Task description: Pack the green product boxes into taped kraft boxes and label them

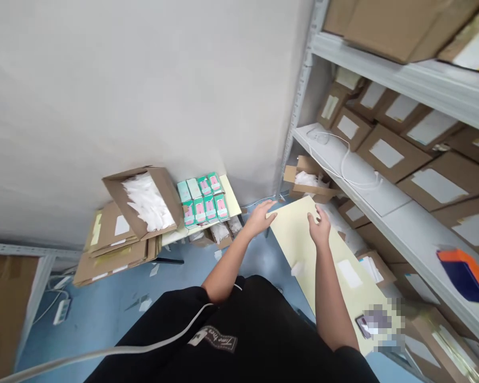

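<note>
My left hand (259, 218) hangs open near the left edge of a pale yellow table (289, 234), fingers stretched forward and nothing in them. Over the same table, close to its far right corner, is my right hand (319, 224), also open, its fingers apart and slightly curved. Neither hand holds anything. On the tabletop lie a white paper sheet (349, 273), a small white scrap (297, 268) at the left edge, and a phone (363, 326) partly covered by a blurred patch.
A second table (232, 197) holds green boxes with pink items (200, 209). Beside it, an open carton (171, 186) of white pieces rests on flattened cardboard (112, 266). Shelving (387, 199) with labelled cartons runs along the right. A white cable (143, 348) crosses my front.
</note>
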The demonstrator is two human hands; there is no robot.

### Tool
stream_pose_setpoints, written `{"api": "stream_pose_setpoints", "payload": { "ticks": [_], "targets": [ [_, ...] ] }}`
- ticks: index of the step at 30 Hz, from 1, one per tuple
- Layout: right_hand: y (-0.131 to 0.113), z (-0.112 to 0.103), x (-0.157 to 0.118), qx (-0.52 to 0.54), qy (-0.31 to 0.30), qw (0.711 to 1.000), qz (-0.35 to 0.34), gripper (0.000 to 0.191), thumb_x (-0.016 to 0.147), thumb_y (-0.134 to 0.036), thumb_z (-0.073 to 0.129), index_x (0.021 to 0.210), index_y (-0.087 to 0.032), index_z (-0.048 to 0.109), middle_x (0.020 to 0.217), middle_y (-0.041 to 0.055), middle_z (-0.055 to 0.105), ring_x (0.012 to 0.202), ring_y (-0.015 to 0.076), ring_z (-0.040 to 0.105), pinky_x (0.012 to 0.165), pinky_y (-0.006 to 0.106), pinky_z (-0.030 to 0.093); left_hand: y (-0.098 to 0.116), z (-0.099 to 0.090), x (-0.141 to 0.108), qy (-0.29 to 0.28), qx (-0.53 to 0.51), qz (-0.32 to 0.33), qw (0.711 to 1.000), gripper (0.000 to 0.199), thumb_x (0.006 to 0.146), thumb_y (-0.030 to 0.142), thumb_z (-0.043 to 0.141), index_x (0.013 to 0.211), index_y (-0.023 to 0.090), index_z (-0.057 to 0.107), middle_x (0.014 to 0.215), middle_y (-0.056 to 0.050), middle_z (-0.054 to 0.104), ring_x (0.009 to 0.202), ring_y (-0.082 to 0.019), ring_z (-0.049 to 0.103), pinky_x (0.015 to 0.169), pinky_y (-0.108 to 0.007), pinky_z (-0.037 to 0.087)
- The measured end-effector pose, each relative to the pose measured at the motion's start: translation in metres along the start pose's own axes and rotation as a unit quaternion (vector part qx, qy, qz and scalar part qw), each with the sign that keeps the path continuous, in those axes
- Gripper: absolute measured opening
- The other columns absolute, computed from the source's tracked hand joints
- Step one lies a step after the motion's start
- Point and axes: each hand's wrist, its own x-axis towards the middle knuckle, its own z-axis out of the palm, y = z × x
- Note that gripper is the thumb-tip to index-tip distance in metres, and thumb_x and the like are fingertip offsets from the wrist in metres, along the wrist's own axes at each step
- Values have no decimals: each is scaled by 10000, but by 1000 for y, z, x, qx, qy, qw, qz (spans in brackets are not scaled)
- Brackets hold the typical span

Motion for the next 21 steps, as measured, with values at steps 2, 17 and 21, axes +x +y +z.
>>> {"api": "stream_pose_setpoints", "payload": {
  "ticks": [2,17,21],
  "targets": [
    [-26,50,-1,30,-48,998,1,586,916,-518,569,1393,-187,648,1444,194,627,1295,331,608,998,501,553,-33,-29,-12,22,-3,-22,1000,474,987,285,608,1451,186,611,1488,-131,629,1417,-265,559,1224,-465,428],
    [-145,363,-35,44,-311,949,-19,593,912,-477,567,1429,-196,639,1488,176,609,1315,338,601,1019,510,554,-275,-171,-98,91,-44,-271,957,510,975,307,579,1470,187,610,1531,-127,600,1444,-295,533,1207,-474,431],
    [-136,398,-38,42,-339,939,24,626,891,-480,584,1458,-217,615,1500,165,603,1265,334,630,1002,517,561,-312,-164,-103,62,-51,-328,941,531,975,311,573,1490,180,592,1534,-140,595,1427,-314,548,1186,-476,447]
  ]
}}
